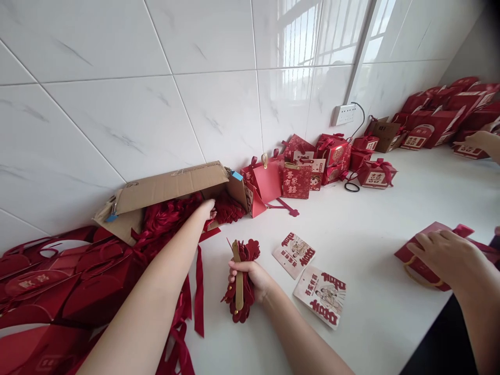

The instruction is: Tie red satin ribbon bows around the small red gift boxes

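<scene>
My left hand reaches into an open cardboard box with its fingers curled. Whatever they hold, if anything, is hidden. Just right of those fingers lies a pile of dark red flower-ended straps, and to their left is a heap of red satin ribbons. In front of the box my right hand is closed around a bundle of red flower-ended straps, with a gold strap on its near side. Two printed cards lie on the white table to the right of this hand.
Folded red gift boxes fill the left side. Small red bags and tied boxes stand along the tiled wall. At right, another person's hand rests on a red box; another hand touches boxes farther back.
</scene>
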Demonstrator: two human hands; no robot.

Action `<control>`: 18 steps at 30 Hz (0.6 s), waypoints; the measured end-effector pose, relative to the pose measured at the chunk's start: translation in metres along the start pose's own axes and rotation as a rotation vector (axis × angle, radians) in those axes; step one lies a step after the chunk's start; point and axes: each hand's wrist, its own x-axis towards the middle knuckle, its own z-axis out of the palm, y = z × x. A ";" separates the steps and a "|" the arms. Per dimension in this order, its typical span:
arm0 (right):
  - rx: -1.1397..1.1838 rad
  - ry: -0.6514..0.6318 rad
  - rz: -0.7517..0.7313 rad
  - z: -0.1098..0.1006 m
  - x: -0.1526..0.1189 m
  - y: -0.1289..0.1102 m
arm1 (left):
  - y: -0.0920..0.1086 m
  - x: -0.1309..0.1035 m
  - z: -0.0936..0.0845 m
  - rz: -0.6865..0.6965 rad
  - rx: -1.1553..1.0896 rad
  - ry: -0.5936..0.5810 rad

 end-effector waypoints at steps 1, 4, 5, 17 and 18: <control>0.026 -0.010 0.027 0.000 0.002 0.000 | 0.000 0.002 0.000 0.018 0.031 0.012; 0.047 -0.021 0.047 0.001 0.005 0.000 | -0.001 0.006 0.002 0.077 0.129 0.040; 0.055 -0.027 0.060 0.002 0.006 -0.001 | -0.002 0.008 0.003 0.095 0.165 0.044; 0.086 -0.013 0.103 0.005 0.004 -0.002 | -0.001 0.022 0.000 0.167 0.570 0.091; 0.076 -0.013 0.103 0.005 0.003 -0.003 | -0.001 0.023 -0.001 0.180 0.593 0.088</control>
